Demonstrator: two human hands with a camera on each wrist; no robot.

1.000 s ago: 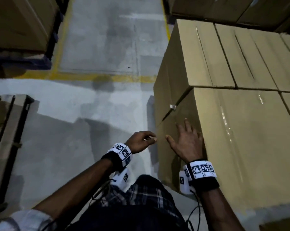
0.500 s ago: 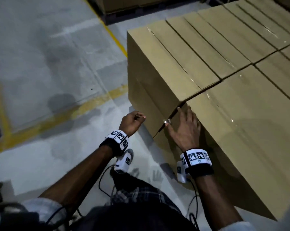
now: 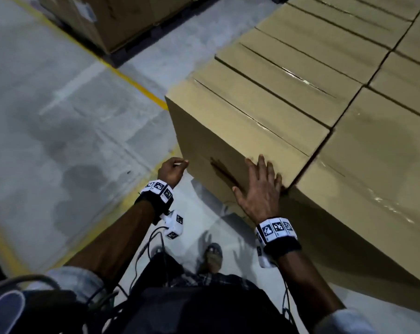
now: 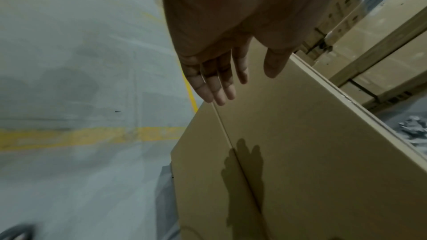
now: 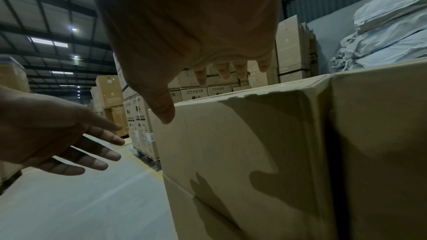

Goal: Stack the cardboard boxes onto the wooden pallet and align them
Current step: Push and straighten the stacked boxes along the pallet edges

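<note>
The fingers of the right hand (image 3: 259, 189) were spread flat on the near face of the corner box (image 3: 247, 121), close to the dark gap beside the neighbouring box (image 3: 363, 189). The left hand (image 3: 172, 170) was held just off the box's outer vertical edge, fingers loosely extended, nothing gripped. The box was seated in the top layer, its corner jutting over the concrete floor (image 3: 66, 121). It was judged bulky, stiff and fairly heavy, best shoved with flat palms near corners, where panels would not buckle.
</note>
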